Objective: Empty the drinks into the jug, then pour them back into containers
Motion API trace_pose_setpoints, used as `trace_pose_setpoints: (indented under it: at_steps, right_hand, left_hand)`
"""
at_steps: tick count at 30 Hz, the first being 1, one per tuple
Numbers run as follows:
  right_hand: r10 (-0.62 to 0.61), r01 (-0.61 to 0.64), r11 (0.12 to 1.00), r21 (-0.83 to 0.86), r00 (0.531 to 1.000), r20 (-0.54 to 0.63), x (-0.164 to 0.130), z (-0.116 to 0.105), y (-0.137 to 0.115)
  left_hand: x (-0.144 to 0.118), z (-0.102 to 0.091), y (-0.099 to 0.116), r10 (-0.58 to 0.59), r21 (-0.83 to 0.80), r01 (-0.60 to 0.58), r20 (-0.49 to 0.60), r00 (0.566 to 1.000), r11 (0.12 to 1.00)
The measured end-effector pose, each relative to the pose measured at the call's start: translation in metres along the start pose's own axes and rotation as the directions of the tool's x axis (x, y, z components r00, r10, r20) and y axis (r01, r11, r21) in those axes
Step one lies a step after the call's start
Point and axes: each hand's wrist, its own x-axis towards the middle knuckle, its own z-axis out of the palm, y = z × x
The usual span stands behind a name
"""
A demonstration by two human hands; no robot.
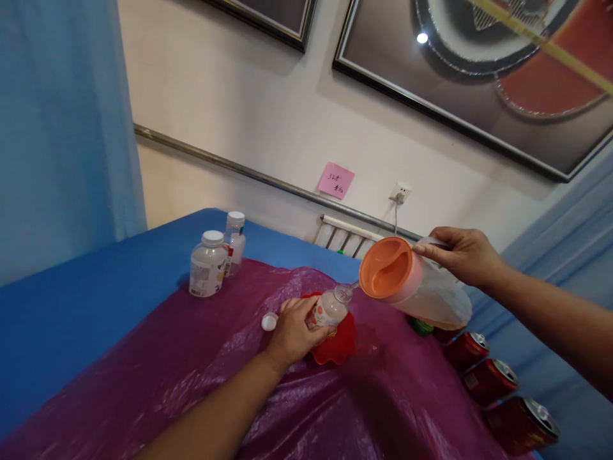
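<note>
While the left hand (293, 330) grips a small labelled plastic bottle (330, 308), its print seemingly unreadable, the right hand (463, 254) tilts an orange-lidded translucent jug (412, 287) near its neck.

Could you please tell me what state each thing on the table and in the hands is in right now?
Small bottle: uncapped, tilted, gripped by the left hand over a red dish.
Pitcher: orange lid on, tipped, spout at the bottle's mouth, held by the right hand.
White cap: off, lying on the purple sheet.
Two bottles at the back: capped, upright.
Red cans: lying on their sides.
</note>
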Motion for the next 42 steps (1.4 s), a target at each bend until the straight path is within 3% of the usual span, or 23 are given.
trace_pose_setpoints:
  at_steps: [5, 14, 42]
  right_hand:
    - [0.039, -0.039, 0.999, -0.011, 0.999, 0.0, -0.0012, -0.0005, -0.0001]
    - [-0.019, 0.018, 1.0, -0.022, 1.0, -0.011, -0.0027, -0.0001, 0.0002]
    - [-0.007, 0.006, 0.998, -0.067, 1.0, -0.012, -0.0025, -0.0017, -0.0012]
  left_hand:
    - [-0.0005, 0.0003, -0.0001, -0.002, 0.019, 0.002, -0.001, 1.0, 1.0]
    - [-0.0003, 0.0003, -0.0001, 0.007, -0.003, -0.007, -0.004, 1.0, 1.0]
    - [-0.0009, 0.0027, -0.0035, 0.009, -0.016, -0.009, -0.007, 1.0, 1.0]
